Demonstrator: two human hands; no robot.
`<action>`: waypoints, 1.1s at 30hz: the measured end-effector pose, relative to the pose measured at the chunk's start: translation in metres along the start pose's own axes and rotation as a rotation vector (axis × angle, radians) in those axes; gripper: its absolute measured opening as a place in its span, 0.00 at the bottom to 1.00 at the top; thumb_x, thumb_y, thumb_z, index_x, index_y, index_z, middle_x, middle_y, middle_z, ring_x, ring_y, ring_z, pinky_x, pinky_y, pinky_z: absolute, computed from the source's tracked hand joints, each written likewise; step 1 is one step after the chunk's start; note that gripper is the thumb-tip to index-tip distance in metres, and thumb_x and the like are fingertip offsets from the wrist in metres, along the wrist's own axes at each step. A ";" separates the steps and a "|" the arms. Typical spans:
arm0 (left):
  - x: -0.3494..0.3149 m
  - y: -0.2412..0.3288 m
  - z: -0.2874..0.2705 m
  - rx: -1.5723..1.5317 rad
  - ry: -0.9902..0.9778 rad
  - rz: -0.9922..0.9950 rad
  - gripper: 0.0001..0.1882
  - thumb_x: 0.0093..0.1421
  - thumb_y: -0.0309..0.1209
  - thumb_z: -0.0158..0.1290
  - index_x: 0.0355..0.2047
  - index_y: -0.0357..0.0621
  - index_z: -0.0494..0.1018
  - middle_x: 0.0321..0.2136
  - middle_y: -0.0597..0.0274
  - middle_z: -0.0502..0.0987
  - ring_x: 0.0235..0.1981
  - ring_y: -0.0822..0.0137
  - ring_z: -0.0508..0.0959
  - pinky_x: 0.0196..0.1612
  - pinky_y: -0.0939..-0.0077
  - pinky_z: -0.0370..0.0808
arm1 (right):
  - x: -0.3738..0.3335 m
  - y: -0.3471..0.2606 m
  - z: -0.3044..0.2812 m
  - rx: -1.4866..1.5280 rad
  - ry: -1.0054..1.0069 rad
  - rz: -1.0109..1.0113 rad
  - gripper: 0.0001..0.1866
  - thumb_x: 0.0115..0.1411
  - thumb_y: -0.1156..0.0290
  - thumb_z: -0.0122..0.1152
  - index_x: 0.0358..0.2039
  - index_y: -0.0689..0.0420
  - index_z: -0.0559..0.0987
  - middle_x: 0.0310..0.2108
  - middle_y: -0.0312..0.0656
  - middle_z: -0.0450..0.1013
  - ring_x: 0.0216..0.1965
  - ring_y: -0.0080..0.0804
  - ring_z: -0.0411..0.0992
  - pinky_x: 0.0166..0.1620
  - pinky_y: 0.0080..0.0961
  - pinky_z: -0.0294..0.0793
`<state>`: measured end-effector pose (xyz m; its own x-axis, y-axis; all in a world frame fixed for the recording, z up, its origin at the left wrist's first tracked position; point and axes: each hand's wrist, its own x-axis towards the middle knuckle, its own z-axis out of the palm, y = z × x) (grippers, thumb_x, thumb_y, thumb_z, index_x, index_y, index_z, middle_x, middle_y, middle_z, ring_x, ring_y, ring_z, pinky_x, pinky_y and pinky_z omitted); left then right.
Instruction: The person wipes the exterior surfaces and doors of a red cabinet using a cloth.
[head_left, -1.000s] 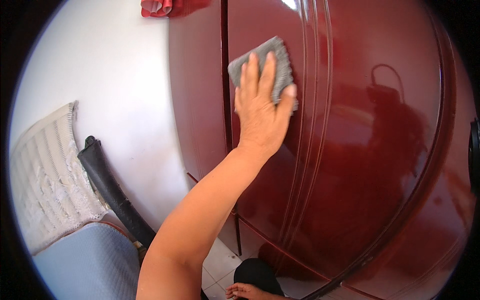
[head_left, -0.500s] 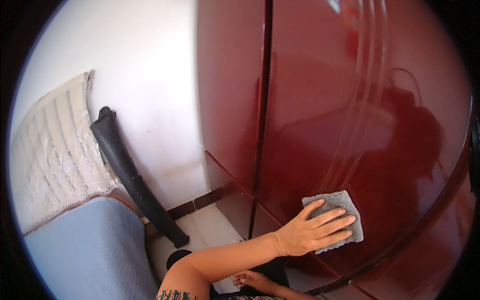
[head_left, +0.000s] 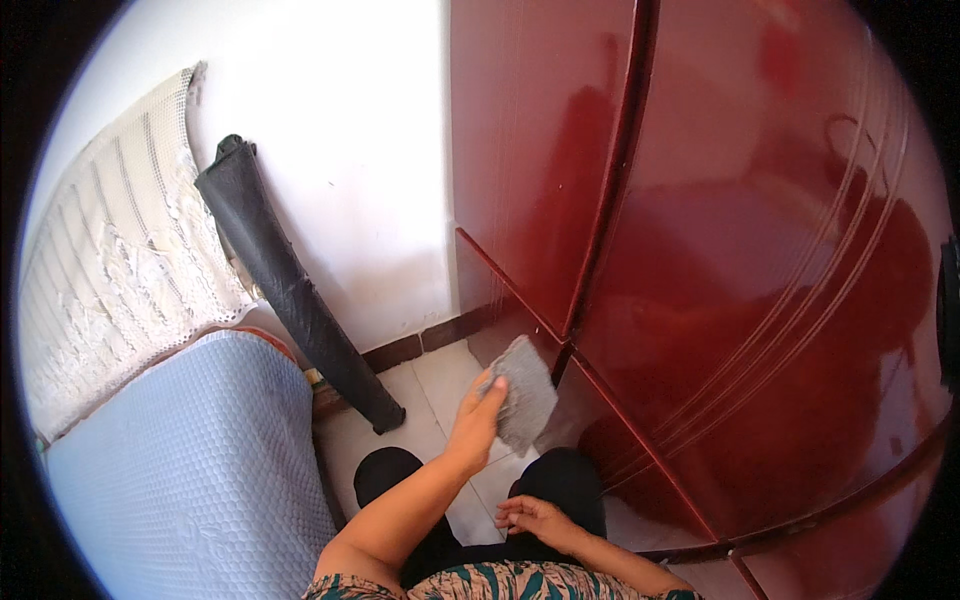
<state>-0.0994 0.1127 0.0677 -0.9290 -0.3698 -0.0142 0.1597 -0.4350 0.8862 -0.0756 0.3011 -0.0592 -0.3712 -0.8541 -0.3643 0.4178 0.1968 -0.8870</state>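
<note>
My left hand [head_left: 474, 423] grips a folded grey cloth [head_left: 525, 397] by its left edge, thumb on the near face. Cloth and hand hang over the floor, apart from the glossy dark red cabinet [head_left: 740, 330]. Beside my right knee, my right hand [head_left: 538, 522] rests loosely with its fingers slightly bent and apart; nothing shows in it. The cabinet's shiny doors carry curved pale grooves and reflect a dark figure.
A bed with a light blue quilted cover [head_left: 190, 440] stands at the left, and a cream lace-edged cloth [head_left: 120, 250] drapes behind it. Between bed and cabinet, a long black wrapped roll [head_left: 295, 285] leans against the white wall [head_left: 340, 130]. Pale tiles [head_left: 415, 395] cover the floor.
My left hand has lifted the cloth off the cabinet door and brought it left and up, over the floor. The view has turned toward the right. My right hand stays low by the knee.
</note>
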 end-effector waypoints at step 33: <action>-0.109 0.093 -0.142 0.505 0.401 -0.447 0.16 0.60 0.40 0.53 0.40 0.39 0.74 0.32 0.64 0.77 0.32 0.71 0.75 0.38 0.75 0.72 | 0.172 -0.004 0.027 -0.181 -0.113 0.303 0.18 0.58 0.60 0.57 0.46 0.54 0.73 0.37 0.39 0.75 0.37 0.31 0.74 0.41 0.27 0.72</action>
<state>0.0641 -0.0046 0.0859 -0.6626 -0.5580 -0.4997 -0.4613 -0.2217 0.8591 -0.1188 0.1408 -0.1108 -0.1546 -0.7897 -0.5937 0.3375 0.5225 -0.7830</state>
